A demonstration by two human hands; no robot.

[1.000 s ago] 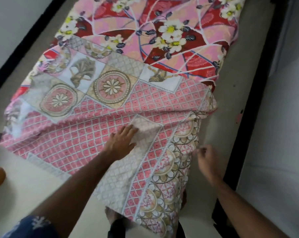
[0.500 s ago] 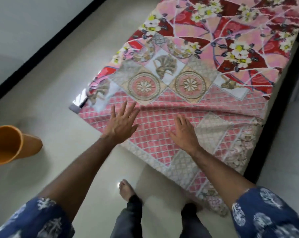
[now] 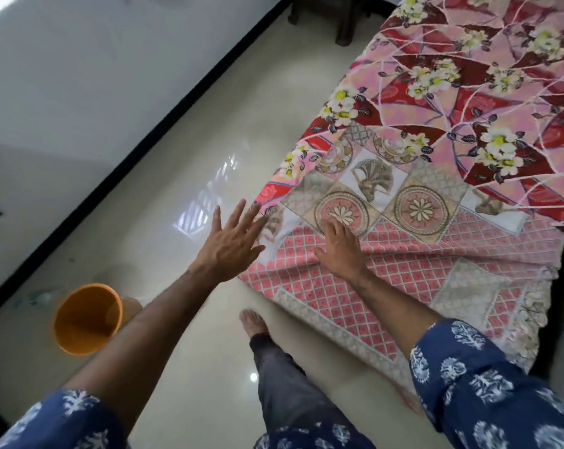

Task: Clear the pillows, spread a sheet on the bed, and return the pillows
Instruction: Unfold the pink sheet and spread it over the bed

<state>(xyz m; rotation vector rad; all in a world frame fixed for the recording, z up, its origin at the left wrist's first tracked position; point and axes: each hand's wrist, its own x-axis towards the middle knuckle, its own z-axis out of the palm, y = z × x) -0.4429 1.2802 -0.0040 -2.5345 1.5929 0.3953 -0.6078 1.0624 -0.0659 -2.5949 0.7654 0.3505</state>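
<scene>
The bed itself was almost wholly hidden under cloth; only a dark strip of frame showed along its far side, and its head end ran out of view past the top of the picture. The sheet, pink with a lattice of small squares and a border of round medallions, covered just the foot end of the bed, creased and rumpled, its near edge hanging over toward the floor; beyond it lay the red and pink floral cover, also cut off at the top and right. No pillows could be made out anywhere. My left hand hovered at the foot corner of the bed, fingers spread wide and straight, holding nothing; whether the tips touched the sheet's corner I could not tell. My right hand lay palm down on the sheet just beside it, fingers straight and flat against a medallion, gripping nothing. On the floor well away from the bed's foot stood an orange bucket, its mouth turned toward me and blurred; I could make out nothing inside it. One bare foot showed on the floor near the sheet's hanging edge.
</scene>
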